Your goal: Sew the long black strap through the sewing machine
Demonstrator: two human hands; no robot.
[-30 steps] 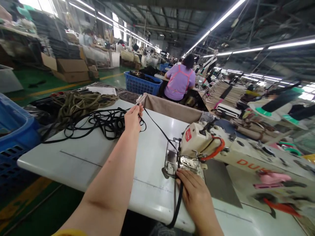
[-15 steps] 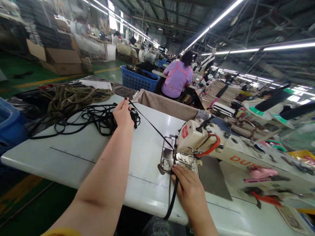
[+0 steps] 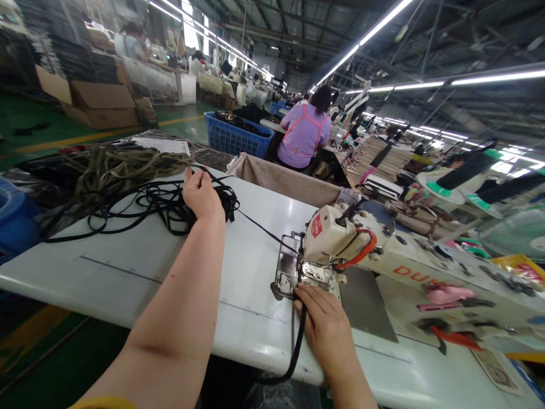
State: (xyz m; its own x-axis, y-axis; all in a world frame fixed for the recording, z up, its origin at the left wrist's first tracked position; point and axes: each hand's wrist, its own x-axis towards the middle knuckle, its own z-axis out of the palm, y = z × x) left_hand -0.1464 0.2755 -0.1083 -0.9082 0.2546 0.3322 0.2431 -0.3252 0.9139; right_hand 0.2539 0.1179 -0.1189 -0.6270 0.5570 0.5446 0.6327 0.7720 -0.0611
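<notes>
Black flat strap [image 3: 300, 341] at R hand [image 3: 326, 321], loopy tangle [image 3: 179, 213] nr L hand [image 3: 202, 193]

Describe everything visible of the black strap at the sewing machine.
The black strap is narrow, flat and fabric-like. It slants across the table from a black tangle by the left hand to the machine, then emerges against the right hand and curves over the table's near edge. Stitching is too small to tell.

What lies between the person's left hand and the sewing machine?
In the head view, the right end of the black strap pile lies beside the left hand; then white tabletop, crossed by one thin black strap leading to the sewing machine.
</notes>
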